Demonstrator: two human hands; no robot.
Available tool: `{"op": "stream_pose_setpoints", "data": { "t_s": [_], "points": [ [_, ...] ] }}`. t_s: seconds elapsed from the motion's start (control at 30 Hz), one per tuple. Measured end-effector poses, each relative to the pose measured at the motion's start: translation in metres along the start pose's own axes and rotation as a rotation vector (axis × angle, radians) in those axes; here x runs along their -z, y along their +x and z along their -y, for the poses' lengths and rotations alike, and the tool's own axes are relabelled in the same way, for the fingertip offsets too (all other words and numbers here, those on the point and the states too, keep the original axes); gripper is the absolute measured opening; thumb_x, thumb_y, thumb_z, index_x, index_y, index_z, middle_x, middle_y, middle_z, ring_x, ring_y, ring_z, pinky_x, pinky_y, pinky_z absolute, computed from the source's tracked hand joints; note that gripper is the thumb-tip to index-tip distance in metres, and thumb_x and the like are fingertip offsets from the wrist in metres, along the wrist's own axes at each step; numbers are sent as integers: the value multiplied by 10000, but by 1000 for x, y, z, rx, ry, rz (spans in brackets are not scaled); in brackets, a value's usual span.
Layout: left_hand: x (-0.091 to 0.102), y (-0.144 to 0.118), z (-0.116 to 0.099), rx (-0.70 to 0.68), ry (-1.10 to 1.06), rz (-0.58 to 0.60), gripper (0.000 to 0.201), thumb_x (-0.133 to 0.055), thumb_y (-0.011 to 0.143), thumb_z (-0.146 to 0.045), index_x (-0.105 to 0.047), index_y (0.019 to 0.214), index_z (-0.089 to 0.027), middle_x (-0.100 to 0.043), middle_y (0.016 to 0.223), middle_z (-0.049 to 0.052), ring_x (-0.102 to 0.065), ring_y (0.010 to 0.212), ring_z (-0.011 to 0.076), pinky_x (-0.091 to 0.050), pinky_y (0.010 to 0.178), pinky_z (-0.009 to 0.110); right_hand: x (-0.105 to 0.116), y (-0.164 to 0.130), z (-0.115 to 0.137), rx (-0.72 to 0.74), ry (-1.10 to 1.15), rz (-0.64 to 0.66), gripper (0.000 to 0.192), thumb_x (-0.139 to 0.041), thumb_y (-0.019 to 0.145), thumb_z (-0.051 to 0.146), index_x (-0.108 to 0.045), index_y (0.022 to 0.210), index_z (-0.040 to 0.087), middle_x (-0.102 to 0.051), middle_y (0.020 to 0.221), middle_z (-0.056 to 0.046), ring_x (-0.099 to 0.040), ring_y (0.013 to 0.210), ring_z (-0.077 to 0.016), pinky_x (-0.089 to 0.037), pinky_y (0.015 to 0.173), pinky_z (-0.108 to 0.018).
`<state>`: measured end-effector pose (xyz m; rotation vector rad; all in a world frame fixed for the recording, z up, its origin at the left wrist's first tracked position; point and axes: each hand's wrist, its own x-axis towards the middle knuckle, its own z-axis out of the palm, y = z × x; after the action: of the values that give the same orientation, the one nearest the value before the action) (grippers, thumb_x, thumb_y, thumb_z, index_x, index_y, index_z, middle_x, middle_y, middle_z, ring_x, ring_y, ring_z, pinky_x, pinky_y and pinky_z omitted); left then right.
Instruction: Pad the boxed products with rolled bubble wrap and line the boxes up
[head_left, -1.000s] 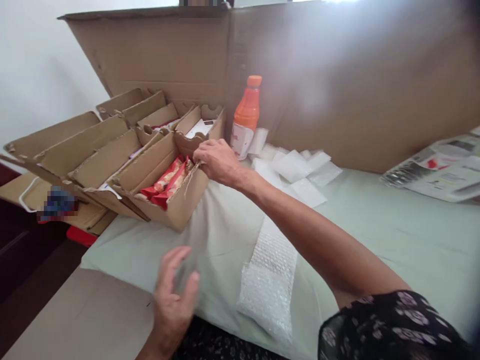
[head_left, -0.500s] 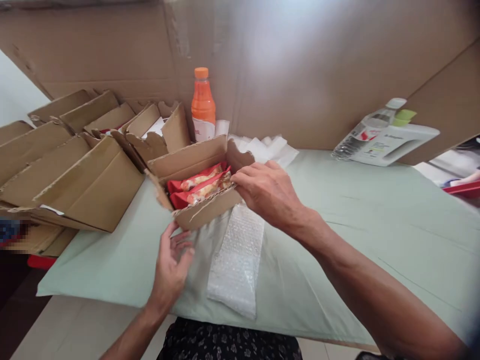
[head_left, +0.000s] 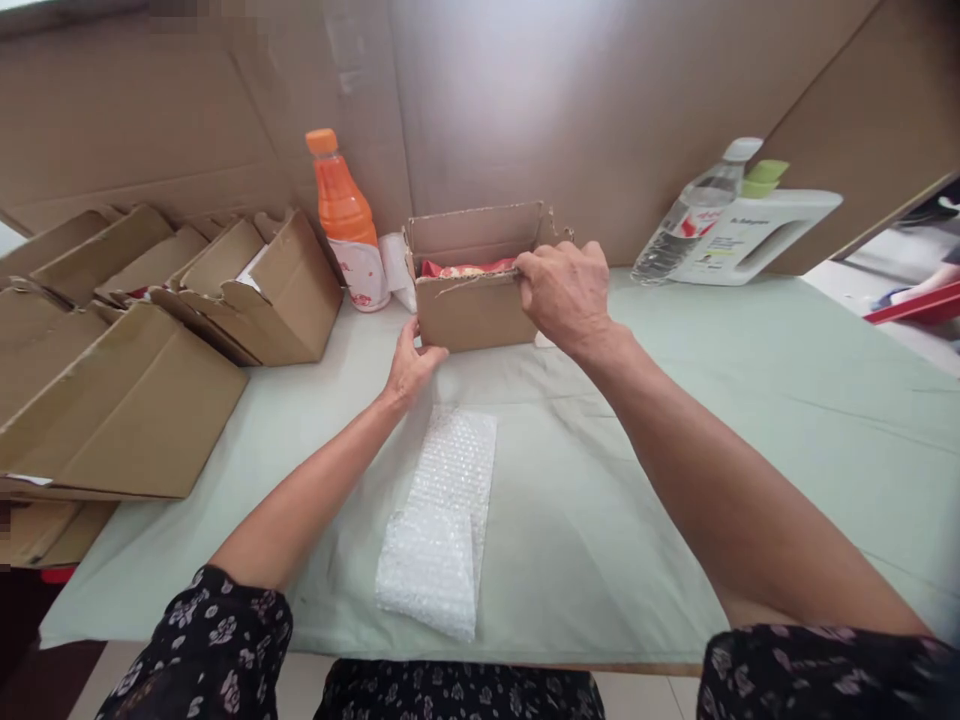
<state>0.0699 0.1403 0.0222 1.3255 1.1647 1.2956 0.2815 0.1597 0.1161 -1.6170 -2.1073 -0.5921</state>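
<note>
At the back of the cloth-covered table stands an open cardboard box point(head_left: 480, 318), with red packets point(head_left: 469, 269) showing just above its front wall. My right hand point(head_left: 568, 295) pinches the box's front rim near its right corner. Low on the box's left side, my left hand point(head_left: 414, 368) holds the bottom corner, thumb towards the front and some fingers hidden behind the side. A strip of bubble wrap point(head_left: 439, 520), folded over at its near end, lies on the table in front of the box.
Several open cardboard boxes point(head_left: 161, 400) crowd the left side. An orange bottle point(head_left: 345, 215) stands left of my box, beside white wrapping point(head_left: 396, 270). A clear bottle point(head_left: 686, 225) leans by a white jug point(head_left: 787, 235) at back right. Tall cardboard point(head_left: 487, 110) walls the back.
The box has moved back and to the right, away from the bubble wrap. My left hand, formerly just below the box with fingers apart, now holds its lower left corner.
</note>
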Motion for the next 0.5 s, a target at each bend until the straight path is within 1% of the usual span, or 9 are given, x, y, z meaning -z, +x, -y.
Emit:
{"op": "stream_pose_setpoints", "data": {
  "t_s": [0.07, 0.13, 0.2, 0.27, 0.3, 0.37, 0.43, 0.5],
  "points": [
    [-4, 14, 4, 1, -6, -12, 761, -664, 634, -222, -480, 1370, -171, -574, 1361, 121, -612, 1134, 262, -492, 964, 366, -4, 6, -5, -12, 14, 31, 308, -400, 936, 155, -705, 979, 151, -704, 942, -148, -562, 916, -286, -368, 843, -467],
    [-4, 24, 8, 19, -2, -12, 736, -646, 636, -221, -500, 1354, -155, -605, 1316, 123, -594, 1167, 269, -487, 974, 370, -6, 5, -7, -16, 56, 23, 332, -403, 924, 146, -676, 1113, 145, -695, 1035, -158, -561, 980, -305, -376, 883, -486],
    [-2, 28, 12, 42, 9, -10, 723, -632, 650, -232, -507, 1356, -136, -633, 1265, 128, -596, 1155, 265, -488, 974, 379, -6, -3, -6, -12, 126, -21, 422, -418, 907, 142, -592, 1291, 149, -660, 1195, -167, -550, 1067, -321, -387, 920, -492],
    [1, 28, 15, 60, 23, -9, 741, -634, 655, -229, -499, 1377, -128, -646, 1240, 128, -615, 1110, 251, -499, 955, 376, -6, -14, -4, -3, 190, -54, 507, -439, 888, 143, -515, 1389, 158, -603, 1332, -168, -526, 1156, -330, -400, 951, -487],
    [2, 28, 16, 65, 31, -9, 747, -637, 656, -221, -499, 1384, -129, -650, 1236, 125, -625, 1083, 241, -507, 934, 366, -6, -19, -4, 6, 209, -60, 522, -446, 878, 140, -509, 1396, 162, -589, 1362, -163, -515, 1186, -329, -406, 962, -480],
    [3, 27, 18, 76, 55, -12, 723, -640, 666, -203, -519, 1375, -127, -659, 1217, 123, -644, 1014, 224, -527, 861, 338, -6, -24, -4, 18, 207, -62, 513, -455, 859, 132, -539, 1363, 167, -602, 1354, -152, -509, 1208, -322, -412, 971, -470],
    [3, 29, 18, 91, 90, -24, 652, -639, 698, -199, -556, 1340, -122, -669, 1172, 123, -658, 908, 202, -533, 761, 309, -4, -20, -5, -9, 158, -27, 466, -451, 857, 128, -591, 1299, 166, -643, 1286, -153, -529, 1168, -322, -422, 938, -464],
    [4, 35, 18, 107, 133, -49, 561, -635, 745, -208, -593, 1297, -121, -673, 1116, 117, -656, 780, 166, -522, 676, 280, -1, -9, -6, -62, 102, 32, 377, -436, 876, 133, -655, 1183, 161, -686, 1173, -163, -561, 1082, -319, -432, 875, -454]
  ]
}}
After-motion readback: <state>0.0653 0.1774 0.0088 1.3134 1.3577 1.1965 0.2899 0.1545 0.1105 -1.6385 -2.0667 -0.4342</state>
